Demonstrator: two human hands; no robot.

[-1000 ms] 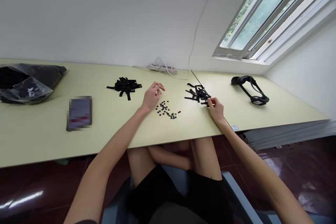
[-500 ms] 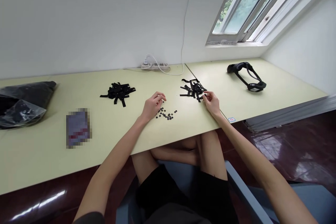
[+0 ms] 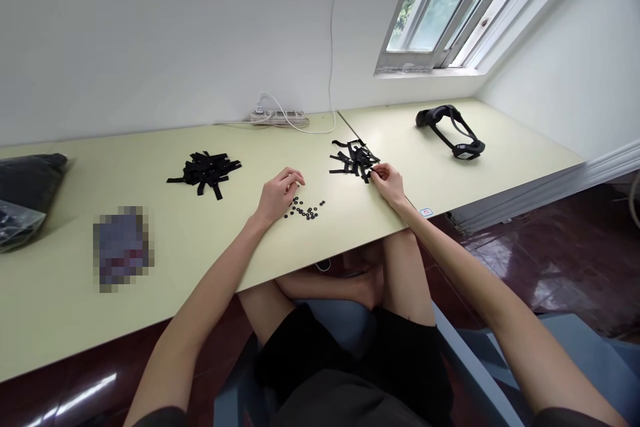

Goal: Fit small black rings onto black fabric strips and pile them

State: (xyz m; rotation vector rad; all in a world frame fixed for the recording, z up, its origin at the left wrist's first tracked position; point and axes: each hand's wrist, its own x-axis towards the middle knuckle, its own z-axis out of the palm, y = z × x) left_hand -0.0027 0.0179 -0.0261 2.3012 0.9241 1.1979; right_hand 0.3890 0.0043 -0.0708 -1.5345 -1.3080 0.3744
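Note:
My right hand (image 3: 389, 183) is at the near right edge of a loose pile of short black fabric strips (image 3: 354, 159). Its thumb and fingers pinch the end of one strip there. My left hand (image 3: 278, 196) rests over the table with bent fingers, thumb drawn toward the fingertips. A tiny dark spot shows at those fingertips, too small to name. Just below and to the right of that hand lie several small black rings (image 3: 310, 212), scattered on the table. Part of the scatter is covered by the hand.
Another pile of black strips (image 3: 205, 171) lies to the left. Farther left are a blurred-out packet (image 3: 123, 247) and a dark plastic bag (image 3: 30, 187). A power strip (image 3: 277, 117) with a white cable sits by the wall. A black headset (image 3: 457, 137) is at the right.
The whole view has shifted, so the table and its things appear farther left and slightly higher. Both hands stay near the same spots on the table.

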